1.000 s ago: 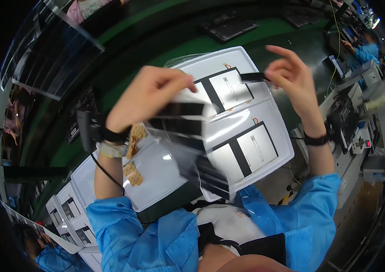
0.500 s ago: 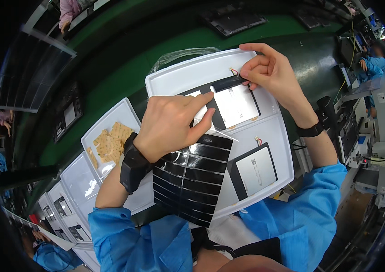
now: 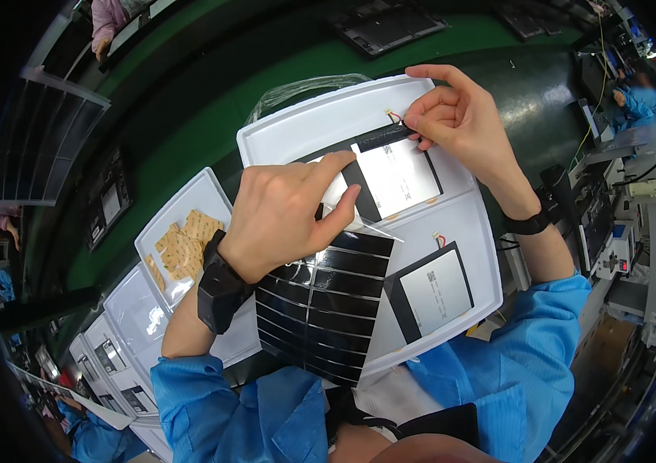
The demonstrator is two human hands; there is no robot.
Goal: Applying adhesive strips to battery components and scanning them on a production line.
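A flat silver battery pack (image 3: 399,179) with a black side band lies in the far part of a white tray (image 3: 309,127). My right hand (image 3: 455,123) is pinched at its far right corner, on the end of a black adhesive strip (image 3: 383,138) along the far edge. A small wired connector (image 3: 392,116) sticks up beside those fingertips. My left hand (image 3: 289,212) has its index fingertip at the battery's far left corner, thumb apart. Under that hand hangs a glossy sheet of black strips (image 3: 320,309) on clear backing, apparently gripped by the curled fingers, which are hidden.
A second battery (image 3: 436,293) lies in the tray's near compartment. To the left, a smaller white tray (image 3: 203,185) holds tan paper scraps (image 3: 189,243). Beyond is a green conveyor surface (image 3: 212,92) with dark device panels (image 3: 386,27). Co-workers sit around the edges.
My left index finger and thumb have drawn slightly left off the strip's end. The strip appears flatter along the battery edge; my right hand stays pinched at its corner.
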